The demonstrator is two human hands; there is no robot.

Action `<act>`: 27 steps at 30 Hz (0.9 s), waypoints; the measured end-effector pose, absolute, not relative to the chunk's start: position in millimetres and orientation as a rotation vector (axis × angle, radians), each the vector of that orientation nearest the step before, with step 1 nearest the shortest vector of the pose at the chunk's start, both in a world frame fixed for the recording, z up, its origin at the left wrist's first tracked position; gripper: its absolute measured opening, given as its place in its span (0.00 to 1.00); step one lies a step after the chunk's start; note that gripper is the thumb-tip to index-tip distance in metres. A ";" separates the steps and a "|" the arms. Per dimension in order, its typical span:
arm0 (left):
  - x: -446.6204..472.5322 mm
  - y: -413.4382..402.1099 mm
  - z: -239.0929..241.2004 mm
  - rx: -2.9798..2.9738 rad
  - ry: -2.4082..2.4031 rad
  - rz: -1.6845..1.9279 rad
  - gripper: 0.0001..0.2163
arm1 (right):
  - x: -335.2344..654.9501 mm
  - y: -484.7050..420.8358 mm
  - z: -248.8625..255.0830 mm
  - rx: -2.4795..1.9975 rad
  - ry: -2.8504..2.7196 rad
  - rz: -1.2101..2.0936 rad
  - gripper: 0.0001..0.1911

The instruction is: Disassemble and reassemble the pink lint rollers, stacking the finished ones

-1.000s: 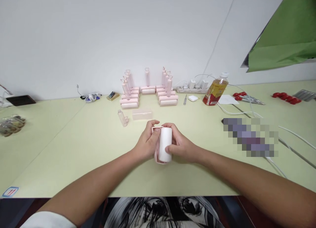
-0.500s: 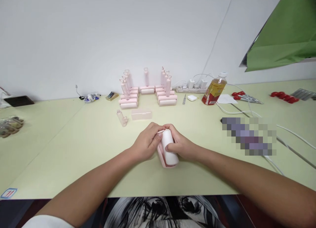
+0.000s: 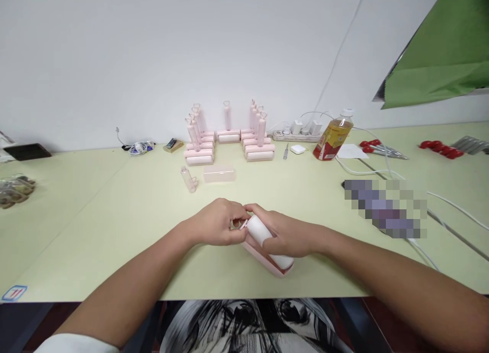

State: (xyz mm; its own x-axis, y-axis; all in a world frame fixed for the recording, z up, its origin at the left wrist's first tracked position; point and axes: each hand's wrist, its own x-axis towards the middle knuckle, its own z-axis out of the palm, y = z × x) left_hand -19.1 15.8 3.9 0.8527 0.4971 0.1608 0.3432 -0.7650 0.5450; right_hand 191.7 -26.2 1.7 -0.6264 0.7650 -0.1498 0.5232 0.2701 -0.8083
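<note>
Both my hands hold one lint roller head near the table's front edge: a white paper roll seated in a pink frame, lying slanted toward the lower right. My right hand wraps over the roll from the right. My left hand pinches the frame's near-left end with its fingertips. A loose pink handle and a pale pink cover lie on the table beyond my hands.
Stacked pink rollers with upright handles stand at the back by the wall. To the right are a power strip, a bottle of yellow liquid, white cables and red-handled tools. A bag lies far left.
The roller has swung from pointing away from me to slanting toward the lower right and has come lower and nearer. My left fingers have shifted to its upper-left end.
</note>
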 end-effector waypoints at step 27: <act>-17.2 13.2 0.7 2.274 0.614 0.342 0.03 | 206.2 -19.8 -6.4 -0.940 -2.468 1.134 0.25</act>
